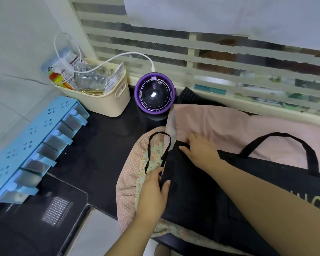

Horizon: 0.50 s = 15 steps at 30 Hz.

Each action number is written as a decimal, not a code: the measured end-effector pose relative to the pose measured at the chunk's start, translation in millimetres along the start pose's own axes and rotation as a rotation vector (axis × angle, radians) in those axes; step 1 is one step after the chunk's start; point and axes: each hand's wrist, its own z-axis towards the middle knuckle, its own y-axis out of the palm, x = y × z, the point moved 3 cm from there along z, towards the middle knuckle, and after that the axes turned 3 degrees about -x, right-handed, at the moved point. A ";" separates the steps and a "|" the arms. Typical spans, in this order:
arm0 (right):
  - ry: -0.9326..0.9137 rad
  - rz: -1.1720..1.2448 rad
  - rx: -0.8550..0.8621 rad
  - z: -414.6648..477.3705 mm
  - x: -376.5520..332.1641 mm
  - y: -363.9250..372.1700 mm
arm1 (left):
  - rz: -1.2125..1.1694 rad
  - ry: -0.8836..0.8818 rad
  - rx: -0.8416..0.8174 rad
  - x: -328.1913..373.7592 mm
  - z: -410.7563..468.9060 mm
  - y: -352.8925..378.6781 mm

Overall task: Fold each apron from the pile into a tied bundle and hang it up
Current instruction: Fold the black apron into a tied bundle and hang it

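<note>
Covering pink cloth [229, 122], black apron [192, 191], looped strap [156, 134]

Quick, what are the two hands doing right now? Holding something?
Left hand: grips the black apron by its edge, thumb on top.
Right hand: on the apron's top corner; a grip cannot be told.

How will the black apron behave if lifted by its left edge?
Probably floppy: the black apron drapes over the cloths beneath where the left hand grips its edge. Likely light, thin fabric. Its thin strap loops loose and may dangle or snag.
</note>
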 end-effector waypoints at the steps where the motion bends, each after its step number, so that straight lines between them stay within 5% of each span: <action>1: -0.013 -0.024 -0.005 0.2 -0.3 0.4 | -0.009 0.008 -0.010 1.8 -0.6 0.5; 10: -0.218 0.366 0.361 -43.3 -18.6 -3.9 | 0.155 -0.009 0.114 -15.1 -8.2 -39.0; 15: -0.117 0.170 0.512 -115.0 28.0 8.9 | 0.633 0.126 0.284 -0.2 -2.3 -36.3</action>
